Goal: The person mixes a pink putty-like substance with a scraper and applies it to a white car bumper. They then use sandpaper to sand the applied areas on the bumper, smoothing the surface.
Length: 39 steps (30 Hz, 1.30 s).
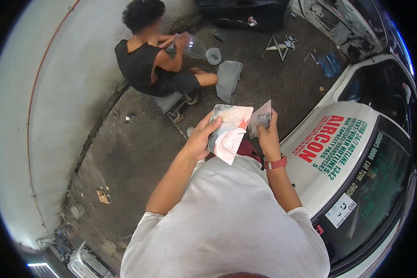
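Observation:
My left hand grips a thin rectangular putty board by its left edge, thumb on top. A thick smear of pale pink putty covers its lower part, with a redder streak near the right edge. In my right hand, just beside the board, is a flat putty spreader, greyish with a pink tinge and a dark patch. Thumb and fingers pinch its lower right part. A small gap separates the spreader from the board. Both are held in front of my white shirt.
Ahead on the left, a person sits on a low seat, handling a clear plastic piece. Near them are a small tub and a grey panel. A white car stands close on my right. Beyond lie a scissor jack and blue tool case.

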### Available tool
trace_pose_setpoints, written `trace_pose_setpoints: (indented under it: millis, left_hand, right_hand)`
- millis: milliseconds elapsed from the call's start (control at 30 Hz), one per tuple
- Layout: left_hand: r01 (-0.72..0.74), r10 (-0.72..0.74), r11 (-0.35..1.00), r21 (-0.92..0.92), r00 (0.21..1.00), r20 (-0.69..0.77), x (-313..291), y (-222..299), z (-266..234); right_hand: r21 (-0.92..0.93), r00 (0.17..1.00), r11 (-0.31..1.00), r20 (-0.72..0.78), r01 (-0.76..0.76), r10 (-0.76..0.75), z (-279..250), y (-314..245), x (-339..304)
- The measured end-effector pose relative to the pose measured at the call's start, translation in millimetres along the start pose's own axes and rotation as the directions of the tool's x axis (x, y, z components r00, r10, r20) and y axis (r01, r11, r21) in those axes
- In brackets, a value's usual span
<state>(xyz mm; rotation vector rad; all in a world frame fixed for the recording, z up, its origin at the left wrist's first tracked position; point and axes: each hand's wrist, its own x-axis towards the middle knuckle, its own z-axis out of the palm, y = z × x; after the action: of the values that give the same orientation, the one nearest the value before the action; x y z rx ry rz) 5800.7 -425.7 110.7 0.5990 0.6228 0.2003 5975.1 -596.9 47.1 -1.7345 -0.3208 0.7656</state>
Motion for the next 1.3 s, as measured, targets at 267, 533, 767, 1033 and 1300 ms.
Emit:
trace_pose_setpoints:
  millis: [267, 533, 767, 1033, 1300]
  left_hand:
    - [0.041, -0.045, 0.996, -0.077, 0.997, -0.061, 1, -3, -6]
    - [-0.031, 0.023, 0.996, -0.08, 0.995, -0.093, 8, 8, -21]
    - [0.0, -0.009, 0.992, -0.127, 0.997, -0.072, 7, 15, -11]
    - [0.092, -0.099, 0.99, -0.107, 0.993, -0.064, 57, 39, -24]
    - [0.177, -0.176, 0.978, -0.109, 0.984, 0.022, 148, 79, -18]
  right_hand:
    - [0.027, 0.995, 0.999, -0.095, 0.046, -0.043, -36, 2, -5]
    - [0.329, 0.984, 0.941, -0.128, -0.078, 0.127, -50, 8, 0]
    - [0.293, 0.992, 0.954, -0.084, -0.062, 0.09, -35, 35, 16]
    - [0.596, 0.95, 0.769, -0.034, -0.23, 0.311, -6, 1, 42]
    - [0.807, 0.959, 0.551, 0.065, -0.213, 0.276, 26, -67, 110]
